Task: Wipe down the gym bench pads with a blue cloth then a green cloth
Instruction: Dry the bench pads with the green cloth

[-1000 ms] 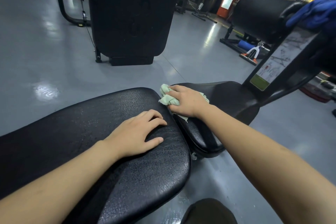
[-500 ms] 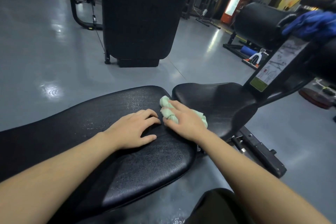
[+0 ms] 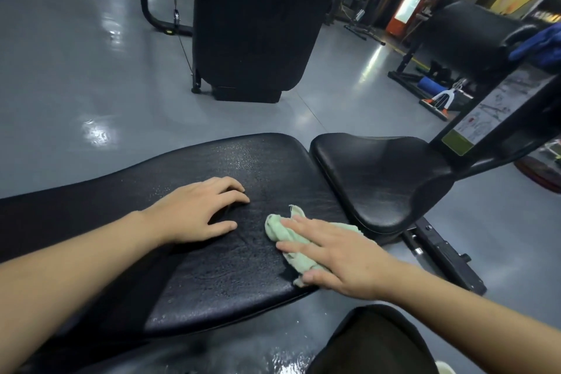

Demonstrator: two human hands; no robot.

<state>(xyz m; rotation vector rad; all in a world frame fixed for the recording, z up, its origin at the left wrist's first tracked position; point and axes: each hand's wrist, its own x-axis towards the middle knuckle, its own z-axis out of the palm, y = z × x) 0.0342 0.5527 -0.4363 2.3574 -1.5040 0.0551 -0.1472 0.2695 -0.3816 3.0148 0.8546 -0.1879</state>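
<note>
On the near end of the long back pad [image 3: 230,252], the right hand [image 3: 337,255] lies flat with its fingers straight, pressing the bunched green cloth [image 3: 291,240] against the black vinyl. A second ago that hand and cloth were at the gap, on the near edge of the seat pad [image 3: 382,182]; they have since crossed onto the back pad and slid toward its near edge. The left hand [image 3: 197,212] holds nothing and rests on the same pad with loosely bent fingers, just beside the cloth but not touching it; it has barely shifted and seems to be bracing.

Farther out, the blue cloth [image 3: 537,45] hangs over a padded roller [image 3: 467,36] at the upper right, well apart from both hands. That suggests the blue pass is done and the green pass is under way, with the seat pad probably covered and the back pad now being worked. Wet-looking specks glint on the far part of the back pad, so much of its length likely remains to be wiped.
</note>
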